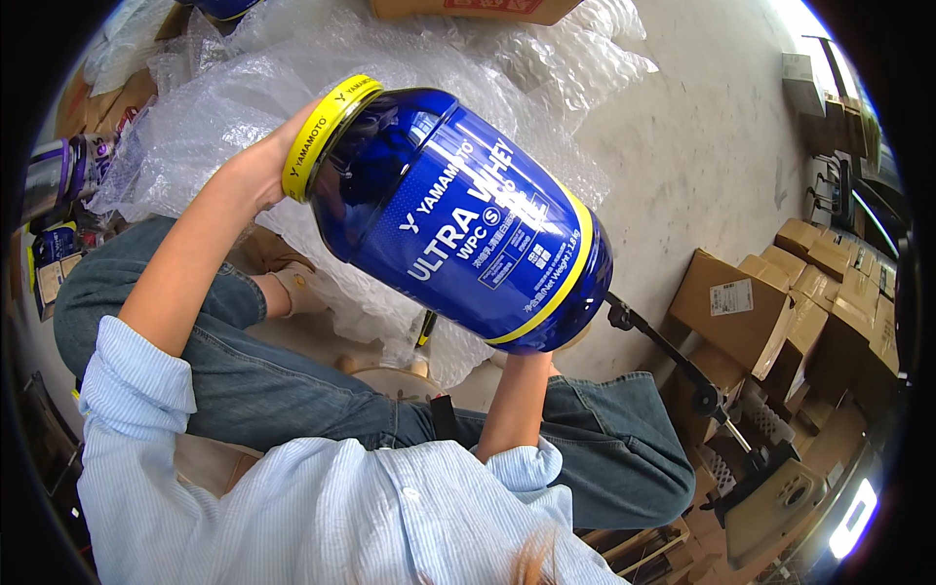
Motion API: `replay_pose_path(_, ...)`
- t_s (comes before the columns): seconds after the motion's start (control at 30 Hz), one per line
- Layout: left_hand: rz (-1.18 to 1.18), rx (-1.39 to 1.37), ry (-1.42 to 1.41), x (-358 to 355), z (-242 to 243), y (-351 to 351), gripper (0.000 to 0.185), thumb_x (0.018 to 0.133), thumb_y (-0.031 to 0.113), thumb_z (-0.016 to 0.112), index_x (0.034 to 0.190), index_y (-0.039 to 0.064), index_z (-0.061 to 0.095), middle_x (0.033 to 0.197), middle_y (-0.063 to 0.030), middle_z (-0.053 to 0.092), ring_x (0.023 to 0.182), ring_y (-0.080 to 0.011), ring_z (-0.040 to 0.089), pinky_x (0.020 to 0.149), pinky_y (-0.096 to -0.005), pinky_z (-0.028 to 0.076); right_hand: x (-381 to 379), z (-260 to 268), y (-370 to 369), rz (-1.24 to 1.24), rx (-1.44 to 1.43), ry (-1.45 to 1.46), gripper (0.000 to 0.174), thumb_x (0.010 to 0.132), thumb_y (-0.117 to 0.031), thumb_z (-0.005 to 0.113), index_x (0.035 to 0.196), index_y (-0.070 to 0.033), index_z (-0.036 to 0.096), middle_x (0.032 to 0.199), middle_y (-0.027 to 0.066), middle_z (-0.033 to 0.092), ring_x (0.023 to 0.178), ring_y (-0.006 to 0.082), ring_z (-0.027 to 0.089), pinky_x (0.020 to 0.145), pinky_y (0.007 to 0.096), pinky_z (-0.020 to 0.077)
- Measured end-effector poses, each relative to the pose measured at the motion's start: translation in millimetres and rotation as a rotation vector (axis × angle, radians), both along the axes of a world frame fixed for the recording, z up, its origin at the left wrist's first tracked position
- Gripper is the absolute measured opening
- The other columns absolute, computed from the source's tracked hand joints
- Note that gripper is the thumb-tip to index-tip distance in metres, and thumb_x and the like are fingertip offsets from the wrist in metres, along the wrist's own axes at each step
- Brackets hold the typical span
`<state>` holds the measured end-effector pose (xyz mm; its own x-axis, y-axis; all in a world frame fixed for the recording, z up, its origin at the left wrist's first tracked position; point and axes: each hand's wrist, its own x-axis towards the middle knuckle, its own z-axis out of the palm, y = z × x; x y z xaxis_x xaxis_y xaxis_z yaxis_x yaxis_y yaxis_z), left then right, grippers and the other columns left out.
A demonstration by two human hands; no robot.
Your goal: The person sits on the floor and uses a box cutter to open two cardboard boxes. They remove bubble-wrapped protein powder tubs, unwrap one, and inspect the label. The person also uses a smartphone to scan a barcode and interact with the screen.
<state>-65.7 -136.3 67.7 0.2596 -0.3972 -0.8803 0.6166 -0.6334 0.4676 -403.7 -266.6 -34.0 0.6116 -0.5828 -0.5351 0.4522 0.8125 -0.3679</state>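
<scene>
A big blue Yamamoto whey protein jar (pixel 468 227) is held tilted in the air above my lap, its label facing me. Its yellow screw lid (pixel 325 139) points to the upper left. My left hand (pixel 278 161) grips the lid end, with the fingers hidden behind it. At the base, my right hand (pixel 541 363) supports the jar from beneath; most of that hand is out of sight behind the plastic. Beyond the jar, loose bubble wrap (pixel 241 110) lies in a heap on the floor.
A cardboard box (pixel 475 7) sits at the top edge. Several cartons (pixel 731 314) are stacked at right, near a phone (pixel 775 512) on a jointed black arm (pixel 658 340). A yellow-and-black tool (pixel 425 329) shows beneath the jar. More tubs (pixel 55 175) stand at far left.
</scene>
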Motion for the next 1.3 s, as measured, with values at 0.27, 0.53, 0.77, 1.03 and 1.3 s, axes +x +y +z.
replay_pose_path(0.27,0.066,-0.009,-0.087,-3.0,1.7,-5.0,0.068,0.103,0.061,0.033,0.128,0.010,0.069,0.117,-0.0152,0.074,0.084,-0.0178,0.074,0.061,-0.0296,0.061,1.0,1.7,-2.7,-0.009,-0.003,-0.008,0.047,0.104,-0.040,0.056,0.128,-0.001,0.066,0.112,0.0137,0.074,0.095,0.0227,0.074,0.078,0.0344,0.0639)
replay_pose_path(0.53,0.027,-0.065,-0.136,1.2,-1.2,-6.5,0.067,0.103,0.059,0.035,0.122,0.005,0.070,0.098,-0.0150,0.076,0.055,-0.0165,0.069,0.047,-0.0261,0.057,2.8,0.8,-0.2,-0.004,-0.001,-0.014,0.048,0.104,-0.041,0.056,0.129,-0.001,0.065,0.113,0.0139,0.074,0.096,0.0229,0.074,0.078,0.0346,0.0639)
replay_pose_path(0.77,-0.001,-0.137,-0.336,-12.7,15.2,-10.2,0.072,0.095,0.072,0.042,0.130,0.015,0.068,0.116,-0.0155,0.072,0.105,-0.0200,0.069,0.086,-0.0396,0.056,6.7,-0.7,4.3,0.003,0.000,-0.016,0.049,0.104,-0.042,0.056,0.129,-0.001,0.065,0.113,0.0140,0.074,0.096,0.0231,0.074,0.079,0.0348,0.0638)
replay_pose_path(1.03,-0.080,-0.509,-0.526,-13.9,20.3,-10.5,0.082,0.096,0.074,0.038,0.150,0.015,0.050,0.146,-0.0132,0.056,0.135,-0.0208,0.053,0.109,-0.0330,0.045,12.6,-2.5,19.7,0.033,0.026,-0.010,0.051,0.104,-0.043,0.055,0.130,-0.001,0.064,0.114,0.0142,0.074,0.097,0.0232,0.074,0.079,0.0351,0.0638)
replay_pose_path(1.3,-0.102,-0.258,-0.361,-10.4,34.0,-6.5,0.081,0.096,0.076,0.037,0.150,0.017,0.053,0.144,-0.0149,0.056,0.131,-0.0224,0.055,0.105,-0.0359,0.045,17.3,-2.2,18.2,0.031,0.006,-0.010,0.052,0.104,-0.044,0.055,0.131,-0.001,0.064,0.114,0.0144,0.073,0.098,0.0234,0.073,0.079,0.0353,0.0638)
